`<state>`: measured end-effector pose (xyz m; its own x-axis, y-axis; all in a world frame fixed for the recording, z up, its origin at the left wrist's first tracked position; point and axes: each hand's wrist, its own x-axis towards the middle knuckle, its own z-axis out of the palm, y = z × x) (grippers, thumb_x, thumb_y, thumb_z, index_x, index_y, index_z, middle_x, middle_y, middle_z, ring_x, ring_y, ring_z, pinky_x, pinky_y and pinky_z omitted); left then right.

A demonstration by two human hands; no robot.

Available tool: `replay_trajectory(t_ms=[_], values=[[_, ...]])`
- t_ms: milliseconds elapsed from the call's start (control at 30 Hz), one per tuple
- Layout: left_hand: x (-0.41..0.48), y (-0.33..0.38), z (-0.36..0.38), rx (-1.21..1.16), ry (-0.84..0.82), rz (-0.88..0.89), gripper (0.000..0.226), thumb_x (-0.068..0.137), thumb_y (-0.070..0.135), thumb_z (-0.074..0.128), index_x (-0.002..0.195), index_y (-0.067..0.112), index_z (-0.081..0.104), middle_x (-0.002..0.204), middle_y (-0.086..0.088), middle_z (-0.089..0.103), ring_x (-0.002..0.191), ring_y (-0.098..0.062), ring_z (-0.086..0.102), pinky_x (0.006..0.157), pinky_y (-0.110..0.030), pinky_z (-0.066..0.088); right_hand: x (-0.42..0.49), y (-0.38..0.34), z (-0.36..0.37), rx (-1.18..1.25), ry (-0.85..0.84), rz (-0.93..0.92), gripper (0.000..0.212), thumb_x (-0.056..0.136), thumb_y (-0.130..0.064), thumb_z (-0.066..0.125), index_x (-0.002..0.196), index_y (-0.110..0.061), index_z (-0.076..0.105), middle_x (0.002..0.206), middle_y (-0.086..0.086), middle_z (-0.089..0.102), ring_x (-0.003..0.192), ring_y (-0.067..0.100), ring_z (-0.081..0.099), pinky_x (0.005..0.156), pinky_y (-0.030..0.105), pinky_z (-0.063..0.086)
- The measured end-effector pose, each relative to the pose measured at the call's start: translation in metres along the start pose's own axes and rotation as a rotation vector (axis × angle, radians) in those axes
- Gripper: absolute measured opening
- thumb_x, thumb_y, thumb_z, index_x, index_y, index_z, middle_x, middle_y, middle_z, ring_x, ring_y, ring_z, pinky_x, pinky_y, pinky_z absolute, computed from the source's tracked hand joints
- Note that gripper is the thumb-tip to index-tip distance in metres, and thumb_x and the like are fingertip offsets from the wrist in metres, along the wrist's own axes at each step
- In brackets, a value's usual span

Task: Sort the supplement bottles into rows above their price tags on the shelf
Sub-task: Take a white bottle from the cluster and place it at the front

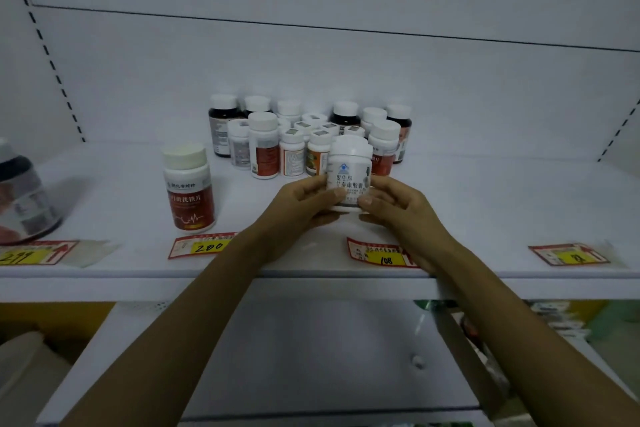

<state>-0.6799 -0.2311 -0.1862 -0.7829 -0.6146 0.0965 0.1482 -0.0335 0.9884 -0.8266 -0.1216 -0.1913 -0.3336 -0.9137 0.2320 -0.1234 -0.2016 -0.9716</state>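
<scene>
Head view: white shelf [485, 204] holds bottles [264, 149], apparently four tags [204, 247].

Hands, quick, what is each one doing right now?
Left hand: holds the white bottle, fingers curled round its side.
Right hand: holds the same white bottle from the other side.

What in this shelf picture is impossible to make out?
All in the head view:
1. The dark bottle at far left: cut off by the picture's edge and blurred.
2. The far-right price tag: its number is too small and blurred.
3. The back bottles in the cluster: labels hidden by those in front.
4. The white bottle: lower label covered by the left hand and right hand.
</scene>
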Motion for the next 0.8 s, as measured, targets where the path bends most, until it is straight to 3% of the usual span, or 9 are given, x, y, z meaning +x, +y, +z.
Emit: replay_trajectory(t_ms=[233,433,600,800], values=[[0.000,-0.002,0.000,0.089,0.028,0.051,0.020,0.084,0.015,0.062,0.102,0.021,0.057,0.103,0.006,0.068,0.095,-0.009,0.066,0.080,-0.021,0.054,0.000,-0.001,-0.002,-0.047,-0.011,-0.008,0.030,0.086,-0.017,0.063,0.114,-0.026,0.059,0.107,-0.009,0.070,0.097,0.010,0.069,0.076,0.021,0.056],[-0.003,-0.005,0.006,0.472,-0.027,0.111,0.061,0.073,0.020,0.075,0.129,0.018,0.051,0.123,0.001,0.062,0.109,-0.012,0.061,0.091,-0.028,0.052,-0.004,-0.015,-0.016,-0.340,-0.049,0.018,0.042,0.076,-0.016,0.076,0.115,-0.016,0.059,0.101,-0.004,0.070,0.083,0.008,0.071,0.067,0.016,0.055],[-0.004,-0.009,0.016,0.718,-0.006,0.141,0.056,0.070,0.021,0.078,0.120,0.019,0.051,0.122,-0.002,0.062,0.103,-0.010,0.059,0.086,-0.018,0.049,-0.013,-0.014,-0.030,-0.402,-0.124,0.034,0.043,0.076,-0.012,0.076,0.113,-0.022,0.056,0.100,-0.009,0.069,0.086,0.004,0.070,0.069,0.015,0.053],[-0.002,-0.010,0.015,0.765,-0.004,0.125,0.049,0.072,0.020,0.077,0.114,0.018,0.053,0.121,-0.002,0.063,0.103,-0.010,0.061,0.087,-0.018,0.049,-0.015,0.000,-0.029,-0.535,-0.049,-0.043,0.050,0.076,-0.024,0.076,0.121,-0.021,0.052,0.110,-0.008,0.064,0.094,0.005,0.065,0.079,0.016,0.053]])
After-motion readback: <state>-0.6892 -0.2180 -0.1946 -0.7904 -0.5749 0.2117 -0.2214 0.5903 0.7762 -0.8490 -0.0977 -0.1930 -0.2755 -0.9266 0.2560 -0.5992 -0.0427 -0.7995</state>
